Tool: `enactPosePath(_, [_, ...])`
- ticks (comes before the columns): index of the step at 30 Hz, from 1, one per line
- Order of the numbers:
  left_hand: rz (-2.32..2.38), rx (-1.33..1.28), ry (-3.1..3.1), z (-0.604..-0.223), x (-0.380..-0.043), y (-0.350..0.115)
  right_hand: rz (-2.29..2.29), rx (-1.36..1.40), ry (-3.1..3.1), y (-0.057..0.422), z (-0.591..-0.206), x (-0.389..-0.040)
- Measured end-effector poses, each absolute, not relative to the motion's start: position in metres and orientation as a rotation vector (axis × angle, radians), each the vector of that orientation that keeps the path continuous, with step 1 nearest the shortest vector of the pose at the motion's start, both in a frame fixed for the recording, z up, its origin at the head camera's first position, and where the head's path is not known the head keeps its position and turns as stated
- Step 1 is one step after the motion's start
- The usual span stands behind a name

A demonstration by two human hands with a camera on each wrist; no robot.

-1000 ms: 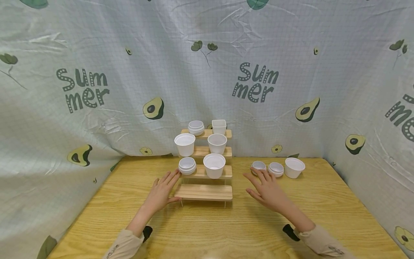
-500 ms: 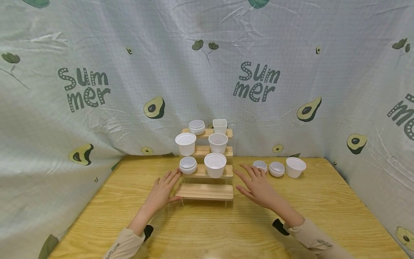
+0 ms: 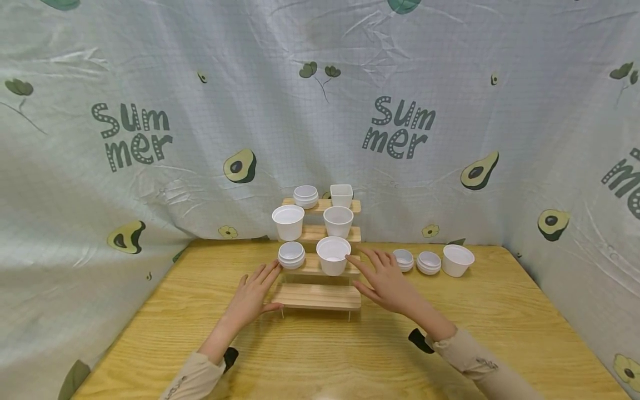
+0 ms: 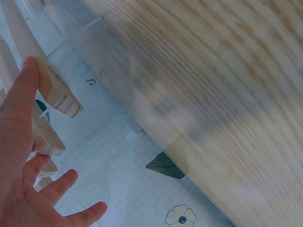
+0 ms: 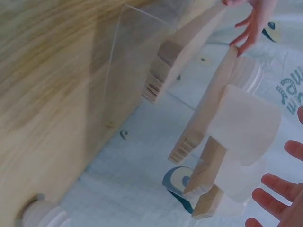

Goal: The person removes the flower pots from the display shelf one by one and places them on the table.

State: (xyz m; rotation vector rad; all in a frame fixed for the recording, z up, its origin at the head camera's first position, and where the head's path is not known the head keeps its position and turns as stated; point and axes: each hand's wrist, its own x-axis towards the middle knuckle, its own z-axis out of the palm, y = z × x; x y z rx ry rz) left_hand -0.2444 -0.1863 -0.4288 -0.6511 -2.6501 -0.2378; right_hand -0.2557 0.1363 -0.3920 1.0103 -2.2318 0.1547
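Note:
A four-step wooden display stand [image 3: 316, 296] carries white cups and jars on its upper three steps; its lowest step is bare. My left hand [image 3: 251, 293] rests at the stand's left side, thumb on the end of the lowest step and a finger against the step above, as the left wrist view shows. Fingers spread, my right hand [image 3: 389, 284] hovers at the stand's right side, holding nothing. Closest to it is a round white cup [image 3: 333, 256]; the right wrist view shows the fingers [image 5: 279, 189] apart from the cups. Beside that cup stands a ridged white jar [image 3: 291, 255].
Right of the stand, two small white jars [image 3: 428, 263] and a white cup [image 3: 457, 261] stand in a row on the wooden table [image 3: 320, 355]. A printed cloth [image 3: 200, 122] hangs behind the table and along its sides.
My right hand has moved left, from in front of the loose jars to the right end of the stand. My left hand has stayed on the stand's left side.

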Motion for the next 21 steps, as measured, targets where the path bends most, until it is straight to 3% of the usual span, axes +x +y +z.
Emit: enactPosePath(21, [-0.233,-0.646,-2.653,-0.430,-0.243,-0.184,0.055,1.003,-2.240,0.099,-0.373,-0.283])
